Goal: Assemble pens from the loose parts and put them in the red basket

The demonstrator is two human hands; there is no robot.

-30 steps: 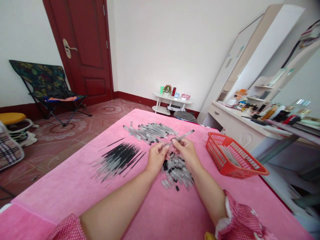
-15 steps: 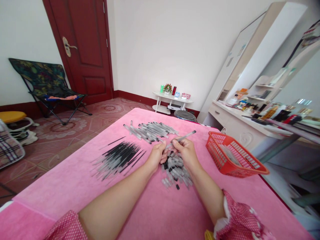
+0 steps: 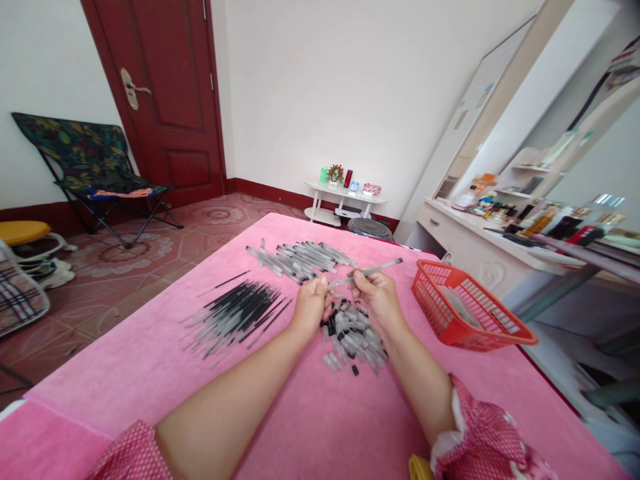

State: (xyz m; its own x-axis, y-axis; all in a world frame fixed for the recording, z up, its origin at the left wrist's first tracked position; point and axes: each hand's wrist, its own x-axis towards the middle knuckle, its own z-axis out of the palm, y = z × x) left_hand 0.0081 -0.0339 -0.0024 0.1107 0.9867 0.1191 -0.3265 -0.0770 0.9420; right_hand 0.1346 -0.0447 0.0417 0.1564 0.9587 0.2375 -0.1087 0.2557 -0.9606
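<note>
Over the pink cloth, my right hand point(image 3: 376, 293) pinches a grey translucent pen point(image 3: 383, 268), whose black end points to the far right. My left hand point(image 3: 313, 303) is closed on the pale, thin near end point(image 3: 341, 283) in line with that pen. Fingers hide the joint, so I cannot tell whether this end is a separate piece. Just below both hands lies a heap of clear and black pen caps point(image 3: 357, 337). Left of my left hand spreads a pile of black pen refills point(image 3: 240, 310). Beyond the hands lies a row of grey pen barrels point(image 3: 305, 259).
An orange-red plastic basket point(image 3: 470, 310) with clear pieces inside stands at the table's right. The pink cloth point(image 3: 150, 353) covers the table. Behind are a low white stand point(image 3: 345, 193), a dressing table point(image 3: 480, 233) with bottles, and a folding chair point(image 3: 95, 167).
My right hand has shifted slightly right with the pen, and my left slightly left. The gap between them is wider, showing more of the thin pale piece.
</note>
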